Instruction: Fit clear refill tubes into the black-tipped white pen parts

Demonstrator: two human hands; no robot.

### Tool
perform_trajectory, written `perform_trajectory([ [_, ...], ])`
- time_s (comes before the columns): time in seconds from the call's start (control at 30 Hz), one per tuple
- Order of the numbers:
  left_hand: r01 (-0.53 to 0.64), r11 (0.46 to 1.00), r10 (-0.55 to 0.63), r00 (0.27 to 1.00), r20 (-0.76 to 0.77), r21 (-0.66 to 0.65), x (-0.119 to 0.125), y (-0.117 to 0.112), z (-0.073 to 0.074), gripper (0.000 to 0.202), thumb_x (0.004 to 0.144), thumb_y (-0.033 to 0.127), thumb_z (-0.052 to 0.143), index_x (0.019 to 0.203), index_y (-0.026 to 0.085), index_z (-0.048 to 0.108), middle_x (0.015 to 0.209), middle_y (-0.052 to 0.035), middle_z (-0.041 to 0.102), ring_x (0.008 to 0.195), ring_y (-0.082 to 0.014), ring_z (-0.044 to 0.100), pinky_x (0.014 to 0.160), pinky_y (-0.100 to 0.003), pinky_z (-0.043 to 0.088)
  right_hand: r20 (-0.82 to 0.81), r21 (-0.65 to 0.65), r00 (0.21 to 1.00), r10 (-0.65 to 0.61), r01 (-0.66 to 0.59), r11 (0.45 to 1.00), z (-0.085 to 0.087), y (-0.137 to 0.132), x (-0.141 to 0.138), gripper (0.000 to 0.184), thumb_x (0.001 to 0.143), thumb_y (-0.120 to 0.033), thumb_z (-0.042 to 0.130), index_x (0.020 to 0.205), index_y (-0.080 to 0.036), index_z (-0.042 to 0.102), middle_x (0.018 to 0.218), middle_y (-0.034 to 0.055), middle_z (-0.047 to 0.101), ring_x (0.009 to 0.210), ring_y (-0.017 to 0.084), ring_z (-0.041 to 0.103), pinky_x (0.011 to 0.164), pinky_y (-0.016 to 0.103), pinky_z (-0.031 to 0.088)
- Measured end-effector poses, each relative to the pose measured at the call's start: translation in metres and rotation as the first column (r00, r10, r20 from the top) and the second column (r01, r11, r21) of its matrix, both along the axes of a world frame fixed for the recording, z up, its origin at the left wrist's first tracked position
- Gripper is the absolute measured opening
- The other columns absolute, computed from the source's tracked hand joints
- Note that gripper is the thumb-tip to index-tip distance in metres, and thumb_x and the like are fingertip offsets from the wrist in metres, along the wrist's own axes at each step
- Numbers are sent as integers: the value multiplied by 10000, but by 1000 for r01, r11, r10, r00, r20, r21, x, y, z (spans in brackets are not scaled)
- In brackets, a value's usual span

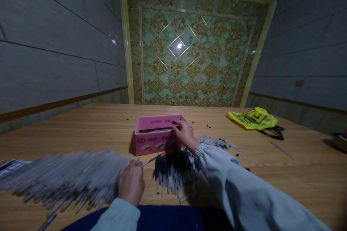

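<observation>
My left hand (132,182) is closed, its fingertips round a thin stick (150,160) that points to the right. Beside it spreads a big pile of slender, translucent tubes (73,173). My right hand (185,135) reaches over the right side of a pink cardboard box (151,147) with dark printing. Its thumb and fingers pinch a small dark piece (175,122), whose exact kind is unclear. Below the box lies a second heap, of thin sticks with black upper parts and pale lower ends (170,169), partly shaded by my right arm.
Clear small pieces (214,142) with black bits are scattered right of the box. Farther right lie a yellow plastic bag (253,119), a black strap-like item (275,133) and a lone tube (283,150). A printed packet (15,167) sits at the left edge of the wooden table (89,126).
</observation>
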State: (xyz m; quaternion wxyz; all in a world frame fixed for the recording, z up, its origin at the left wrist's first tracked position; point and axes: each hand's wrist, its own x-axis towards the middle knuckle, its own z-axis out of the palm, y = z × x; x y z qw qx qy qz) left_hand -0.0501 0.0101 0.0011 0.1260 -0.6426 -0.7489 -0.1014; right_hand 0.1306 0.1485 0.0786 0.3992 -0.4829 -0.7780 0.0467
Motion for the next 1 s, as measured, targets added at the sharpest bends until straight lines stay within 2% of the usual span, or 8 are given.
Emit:
perform_trajectory([
  [0.13, -46, 998, 47, 998, 30, -39, 5, -2, 3, 293, 806, 111, 358, 964, 120, 604, 929, -134, 608, 741, -224, 646, 638, -320, 437, 56, 6, 997, 53, -54, 999, -15, -48, 29, 161, 820, -169, 534, 918, -171, 662, 937, 53, 658, 891, 168, 569, 779, 255, 398],
  [0.2, -71, 997, 72, 996, 44, -35, 7, -3, 4, 303, 815, 107, 331, 965, 105, 595, 923, -144, 615, 737, -231, 655, 607, -313, 445, 169, -21, 982, 87, -85, 996, -29, -75, 44, 101, 783, -171, 575, 845, -174, 654, 860, 43, 641, 806, 165, 568, 705, 245, 395],
  [0.3, -64, 997, 66, 997, 49, -37, 8, -3, 6, 304, 820, 106, 315, 939, 98, 595, 906, -152, 632, 741, -251, 663, 601, -327, 452, 380, -92, 924, 41, -6, 996, -51, -106, 60, 31, 747, -197, 610, 740, -176, 633, 789, 40, 614, 735, 173, 557, 640, 252, 360],
  [0.4, -60, 996, 64, 996, 55, -67, 8, -2, 7, 285, 810, 136, 353, 963, 115, 592, 929, -148, 644, 752, -258, 666, 611, -339, 457, 416, -102, 909, -35, 85, 991, -66, -125, 65, 69, 759, -247, 608, 745, -179, 613, 809, 47, 598, 766, 186, 549, 667, 267, 346],
  [0.53, -76, 995, 78, 997, 29, -68, 8, -2, 6, 311, 807, 133, 345, 994, 124, 593, 929, -148, 659, 764, -258, 668, 623, -340, 462, 382, -89, 924, -20, 58, 994, -70, -138, 62, 120, 739, -296, 640, 770, -191, 591, 842, 39, 584, 828, 198, 525, 742, 288, 327],
  [0.67, -76, 994, 76, 997, -5, -82, 8, -3, 5, 291, 802, 153, 350, 921, 112, 612, 880, -162, 670, 762, -291, 667, 620, -367, 466, 389, -67, 921, -5, 34, 997, -74, -140, 55, 220, 724, -386, 654, 779, -184, 582, 855, 47, 583, 839, 213, 509, 774, 318, 310],
  [0.83, -53, 995, 50, 998, -32, -87, 6, -3, 4, 291, 807, 160, 343, 913, 131, 613, 859, -153, 680, 759, -293, 667, 618, -371, 461, 386, -17, 923, -8, 16, 1000, -79, -137, 53, 60, 778, -227, 561, 743, -180, 575, 809, 48, 581, 814, 200, 502, 769, 320, 297],
  [1.0, -38, 990, 28, 997, -72, -135, 9, -6, 3, 294, 771, 101, 345, 855, 140, 624, 840, -148, 680, 789, -292, 662, 632, -375, 457, 239, 7, 970, -33, 33, 999, -67, -139, 68, 88, 779, -175, 526, 704, -183, 571, 754, 33, 565, 772, 183, 501, 761, 311, 301],
])
